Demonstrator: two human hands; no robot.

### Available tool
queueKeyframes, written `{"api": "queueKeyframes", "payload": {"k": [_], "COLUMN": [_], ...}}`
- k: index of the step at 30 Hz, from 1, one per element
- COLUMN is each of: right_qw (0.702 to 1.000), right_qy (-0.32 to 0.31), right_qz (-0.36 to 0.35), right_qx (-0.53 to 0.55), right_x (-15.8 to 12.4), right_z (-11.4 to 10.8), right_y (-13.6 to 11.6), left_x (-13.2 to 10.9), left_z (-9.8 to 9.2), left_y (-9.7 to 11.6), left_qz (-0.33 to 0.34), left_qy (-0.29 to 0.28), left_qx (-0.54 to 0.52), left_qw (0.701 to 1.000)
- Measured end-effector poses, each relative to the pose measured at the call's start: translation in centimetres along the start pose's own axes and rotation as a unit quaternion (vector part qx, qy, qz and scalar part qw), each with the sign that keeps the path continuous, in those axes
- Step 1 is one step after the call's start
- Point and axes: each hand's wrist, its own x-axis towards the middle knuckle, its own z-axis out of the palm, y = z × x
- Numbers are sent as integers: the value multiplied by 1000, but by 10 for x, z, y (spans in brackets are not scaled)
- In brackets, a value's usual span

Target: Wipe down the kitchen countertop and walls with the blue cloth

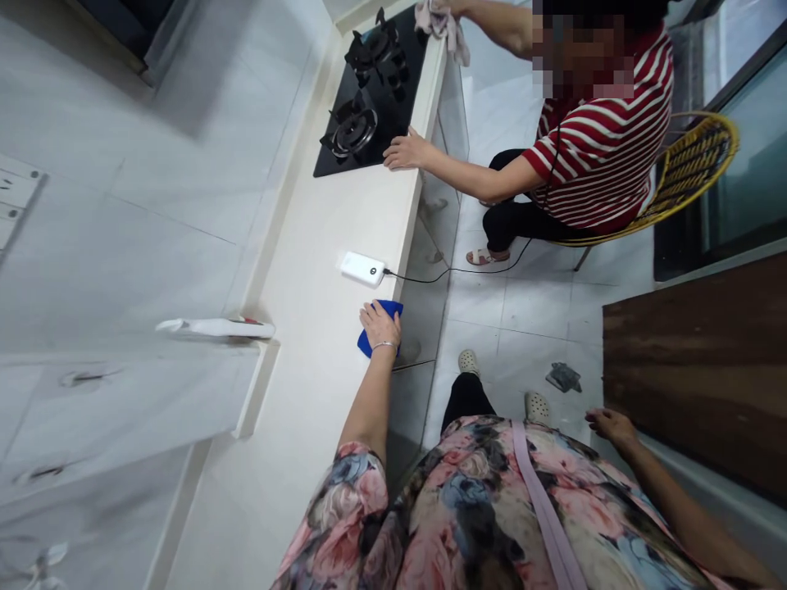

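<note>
A folded blue cloth [388, 310] lies at the front edge of the pale countertop [307, 283]. My left hand [379, 324] is on top, holding it against the surface under the palm, with the fingers reaching over its side. Just beyond the cloth is a white power bank [362, 269], a black cable plugged into its end. My right hand [613, 428] hangs at my side over the floor, loosely open, and no object shows in it.
A black gas hob [393, 106] with two burners is set in the far counter. A seated person in a striped top [606, 156] rests one hand on it and holds a greyish-pink cloth [443, 29]. The cable runs across to that person. A dark crumpled item [563, 377] lies on the floor.
</note>
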Motion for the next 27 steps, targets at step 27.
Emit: {"api": "queueKeyframes", "payload": {"k": [27], "right_qw": [1000], "right_qy": [24], "right_qz": [18], "right_qx": [-2], "right_x": [-52], "right_z": [-14], "right_y": [58], "left_x": [73], "left_z": [-19], "left_y": [49], "left_qz": [36], "left_qy": [21], "left_qx": [-11], "left_qw": [999]}}
